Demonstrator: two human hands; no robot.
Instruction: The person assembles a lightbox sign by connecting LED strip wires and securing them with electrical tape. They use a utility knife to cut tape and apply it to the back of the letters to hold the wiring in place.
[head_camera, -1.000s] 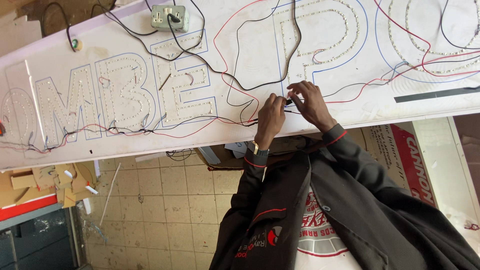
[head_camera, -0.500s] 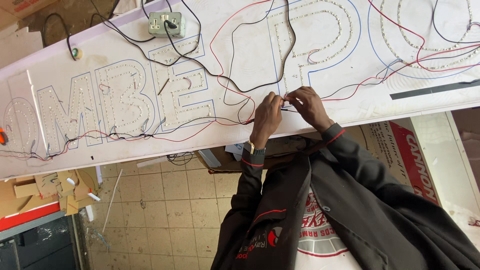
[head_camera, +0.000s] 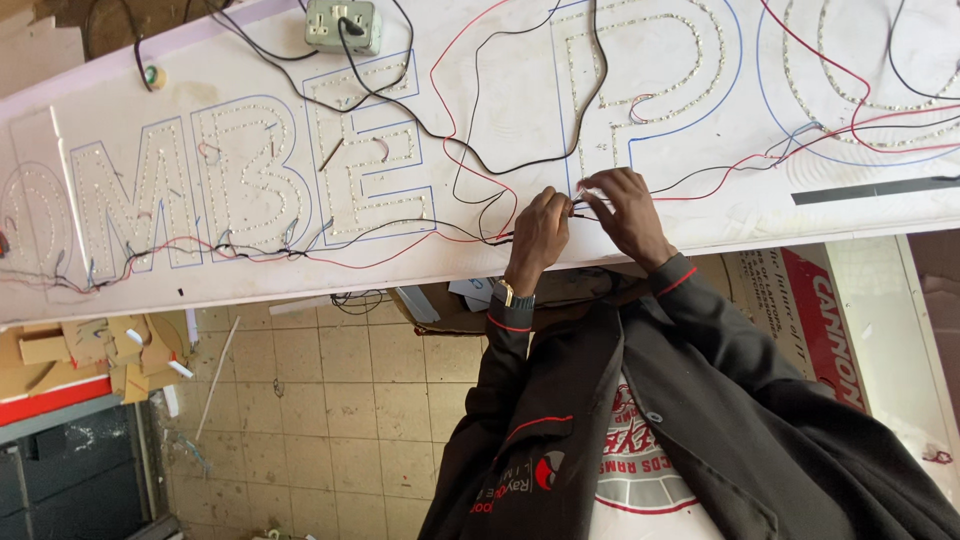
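A long white sign board (head_camera: 250, 270) carries large outlined letters filled with rows of small LED dots. Red and black wires (head_camera: 470, 160) loop across it. My left hand (head_camera: 538, 238), with a wristwatch, and my right hand (head_camera: 625, 215) meet near the board's front edge below a letter outline (head_camera: 640, 80). Both pinch the ends of thin wires (head_camera: 582, 204) between their fingertips, the fingers almost touching. My dark jacket sleeves (head_camera: 700, 330) reach up from the bottom of the view.
A grey socket box (head_camera: 342, 25) with a black plug sits at the board's far edge. A dark strip (head_camera: 870, 190) lies on the right. Below the board are a tiled floor (head_camera: 330, 400), cardboard scraps (head_camera: 90, 350) and a printed carton (head_camera: 800, 300).
Both hands stay together on the wire ends, the fingers shifting slightly. The view has drifted a little; the board itself has not moved.
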